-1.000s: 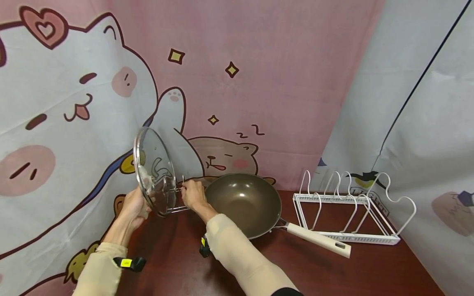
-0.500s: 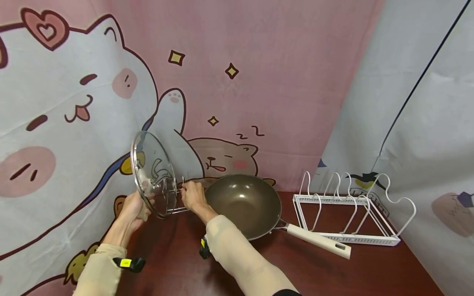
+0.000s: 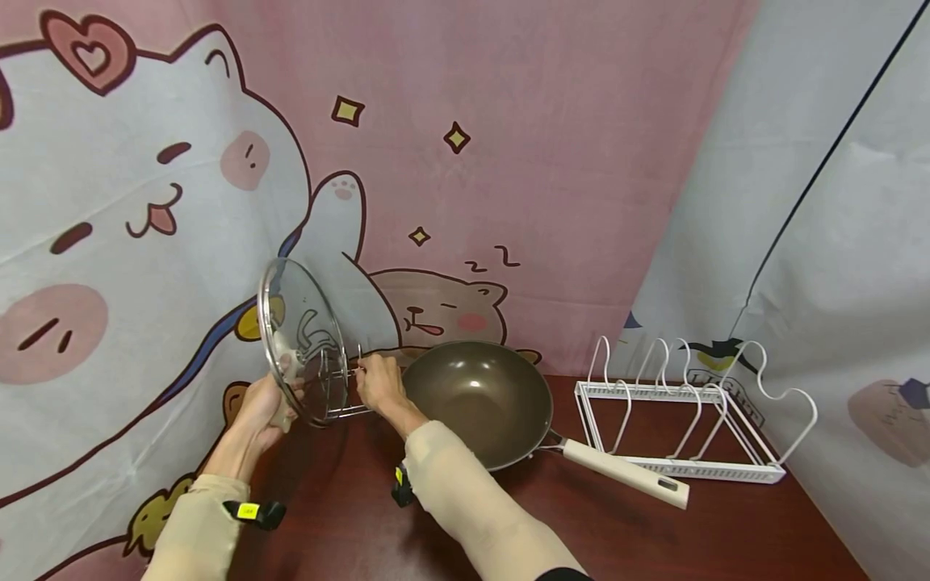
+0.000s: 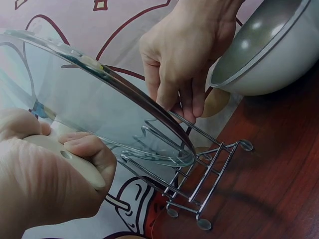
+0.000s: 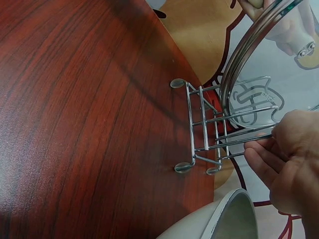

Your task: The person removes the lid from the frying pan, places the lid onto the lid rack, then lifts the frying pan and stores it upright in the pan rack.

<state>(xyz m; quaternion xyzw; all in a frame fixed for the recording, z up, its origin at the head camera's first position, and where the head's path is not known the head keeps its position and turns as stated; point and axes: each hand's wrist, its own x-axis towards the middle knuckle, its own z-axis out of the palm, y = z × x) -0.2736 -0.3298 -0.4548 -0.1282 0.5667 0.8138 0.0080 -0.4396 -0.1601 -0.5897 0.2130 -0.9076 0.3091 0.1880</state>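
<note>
A round glass lid (image 3: pixel 308 315) with a metal rim stands nearly upright at the left in the head view. My left hand (image 3: pixel 260 411) grips its cream knob (image 4: pixel 70 154). In the left wrist view, the lid's lower edge sits among the wires of a small chrome rack (image 4: pixel 214 174). My right hand (image 3: pixel 381 383) pinches a wire of that rack, as the right wrist view shows. Close beside the right hand is a brown-lined wok (image 3: pixel 479 395) with a cream handle (image 3: pixel 625 472). The lid and hand partly hide the rack in the head view.
A white pan rack (image 3: pixel 683 420) with curved dividers stands on the right of the dark red wooden table (image 3: pixel 349 524). Printed cloth (image 3: pixel 552 161) hangs behind and to both sides. The wok's handle points toward the front right.
The lid has tipped slightly left and down since the first frame, and its knob and my left fingers shift slightly. My right hand, the wok and the white rack hold their places.
</note>
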